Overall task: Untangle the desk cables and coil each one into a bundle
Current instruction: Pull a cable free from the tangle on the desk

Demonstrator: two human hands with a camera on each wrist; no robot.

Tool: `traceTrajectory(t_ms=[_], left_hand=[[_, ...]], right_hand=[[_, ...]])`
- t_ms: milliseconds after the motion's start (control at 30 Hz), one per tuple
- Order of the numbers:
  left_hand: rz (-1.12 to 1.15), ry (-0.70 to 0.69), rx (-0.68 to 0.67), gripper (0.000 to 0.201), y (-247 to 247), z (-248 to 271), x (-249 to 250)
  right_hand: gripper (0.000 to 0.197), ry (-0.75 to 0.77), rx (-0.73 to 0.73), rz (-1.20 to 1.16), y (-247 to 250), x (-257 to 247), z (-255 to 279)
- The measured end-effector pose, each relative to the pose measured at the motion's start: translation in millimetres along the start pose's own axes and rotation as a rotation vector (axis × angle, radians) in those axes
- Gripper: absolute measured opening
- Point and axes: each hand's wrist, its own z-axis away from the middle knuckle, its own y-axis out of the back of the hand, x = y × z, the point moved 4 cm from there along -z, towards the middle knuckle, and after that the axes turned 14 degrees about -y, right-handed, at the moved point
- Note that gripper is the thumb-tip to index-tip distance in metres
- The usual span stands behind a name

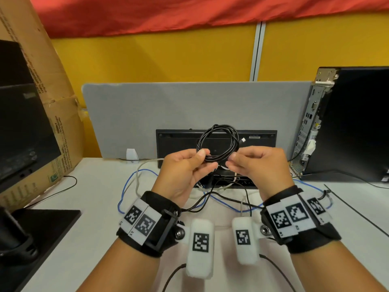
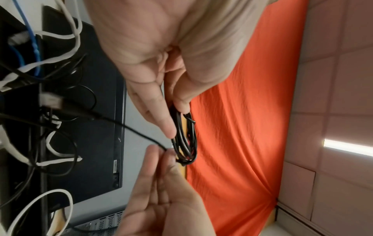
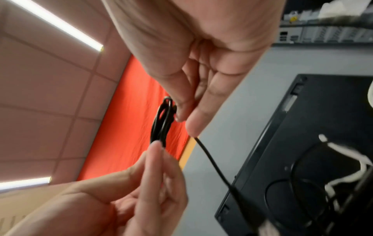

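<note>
The left hand point(image 1: 185, 165) is held raised above the surface point(image 1: 94, 207), thumb and fingers pinched on the lower left of the black cable coil point(image 1: 217, 142). The right hand point(image 1: 255, 165) is raised opposite, fingertips pinched on the coil's lower right, where the loose tail point(image 2: 129, 127) leaves the loops. The coil stands upright between the two hands, its loops rising above the fingertips and its plane facing the person. In the left wrist view the tail is seen running from the right hand's pinch down to a plug near the black keyboard point(image 1: 216, 138). It is judged that the coming move turns on this tail: it lies to the right hand's side, so that hand is nearer for winding it. Blue point(image 1: 126, 186) and white point(image 1: 137, 175) cables remain loose on the surface below.
</note>
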Motion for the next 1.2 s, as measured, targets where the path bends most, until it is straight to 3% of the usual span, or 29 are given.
traceTrajectory(t_ms=[100, 300, 433, 533, 733, 867, 1200], left_hand=[[-0.002, 0.013, -0.015, 0.015, -5, 3, -4], [0.038, -0.011, 0.034, 0.014, -2, 2, -3], [0.024, 0.003, 0.041, 0.017, 2, 1, -3], [0.013, 0.027, 0.018, 0.017, 1, 1, -5], [0.071, 0.097, 0.011, 0.015, 1, 0, -8], [0.137, 0.135, -0.012, 0.022, 0, -1, -8], [0.019, 0.105, -0.165, 0.02, -3, 1, -1]], right_hand=[[0.021, -0.031, -0.048, -0.159, -6, 3, 3], [0.021, -0.096, -0.183, -0.335, -15, -1, 5], [0.016, -0.028, -0.243, -0.264, -21, -7, 12], [0.012, 0.017, -0.178, -0.192, -20, -5, 13], [0.009, -0.1, -0.203, -0.242, -23, -1, 13], [0.019, -0.182, -0.246, -0.333, -23, 0, 11], [0.034, -0.314, -0.421, -0.544, -31, -4, 16]])
